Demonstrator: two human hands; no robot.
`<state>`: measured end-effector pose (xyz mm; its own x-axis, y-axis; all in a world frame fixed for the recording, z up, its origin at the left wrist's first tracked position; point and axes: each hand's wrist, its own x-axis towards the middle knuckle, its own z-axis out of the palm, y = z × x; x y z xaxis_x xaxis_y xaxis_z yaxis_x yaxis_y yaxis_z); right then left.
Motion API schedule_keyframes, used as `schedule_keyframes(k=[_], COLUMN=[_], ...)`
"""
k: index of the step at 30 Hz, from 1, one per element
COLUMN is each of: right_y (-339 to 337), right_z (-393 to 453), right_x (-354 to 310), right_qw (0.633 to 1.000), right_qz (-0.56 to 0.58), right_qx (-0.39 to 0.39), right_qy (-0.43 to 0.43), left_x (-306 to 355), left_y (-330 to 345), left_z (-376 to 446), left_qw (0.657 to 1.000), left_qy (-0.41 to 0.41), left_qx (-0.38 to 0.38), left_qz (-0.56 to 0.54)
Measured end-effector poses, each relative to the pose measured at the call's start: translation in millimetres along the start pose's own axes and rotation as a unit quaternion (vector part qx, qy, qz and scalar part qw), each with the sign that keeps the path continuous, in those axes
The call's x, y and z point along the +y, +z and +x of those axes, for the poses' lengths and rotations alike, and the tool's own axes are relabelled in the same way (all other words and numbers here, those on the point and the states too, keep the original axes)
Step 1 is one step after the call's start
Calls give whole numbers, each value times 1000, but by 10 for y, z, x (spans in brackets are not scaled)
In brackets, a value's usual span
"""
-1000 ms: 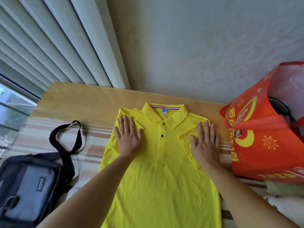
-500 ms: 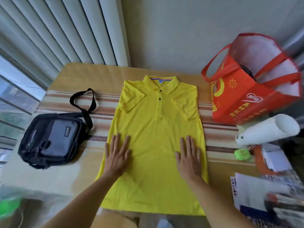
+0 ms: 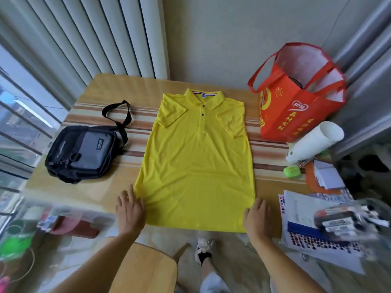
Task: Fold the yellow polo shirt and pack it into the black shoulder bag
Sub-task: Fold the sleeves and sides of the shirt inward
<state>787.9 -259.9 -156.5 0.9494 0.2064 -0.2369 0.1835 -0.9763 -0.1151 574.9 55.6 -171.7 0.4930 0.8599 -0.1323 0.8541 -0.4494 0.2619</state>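
Note:
The yellow polo shirt (image 3: 196,161) lies flat and face up on the table, collar towards the wall, both sleeves folded in over the chest, its hem hanging a little over the near edge. My left hand (image 3: 129,210) rests flat on the shirt's lower left corner, fingers spread. At the lower right corner my right hand (image 3: 257,217) lies flat, touching the hem's side edge. Neither hand grips the cloth. The black shoulder bag (image 3: 81,152) with a grey front pocket lies to the left of the shirt, its strap looped towards the wall.
A red tote bag (image 3: 296,111) stands at the back right, a white roll (image 3: 313,142) and a green round thing (image 3: 292,172) in front of it. Papers and booklets (image 3: 317,225) cover the right front. A wooden chair back (image 3: 146,269) is below, near my foot.
Both hands have slid down the shirt from the chest to the hem corners. The view has pulled back and now shows the whole table.

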Motion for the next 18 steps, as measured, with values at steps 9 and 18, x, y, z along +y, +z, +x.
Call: schedule_keyframes(k=[9,18], right_y=[-153,-413], right_z=[-20,99], right_x=[32,9], right_qw=[986,955], right_qz=[128,292], right_qx=[-68,-44], right_qy=[83,-11], left_x=[70,236], left_y=[-307,-778], left_z=[-13,310], left_qw=[975,929], left_qy=[-152,-123], left_qx=[-150,-251], left_qz=[61,-243])
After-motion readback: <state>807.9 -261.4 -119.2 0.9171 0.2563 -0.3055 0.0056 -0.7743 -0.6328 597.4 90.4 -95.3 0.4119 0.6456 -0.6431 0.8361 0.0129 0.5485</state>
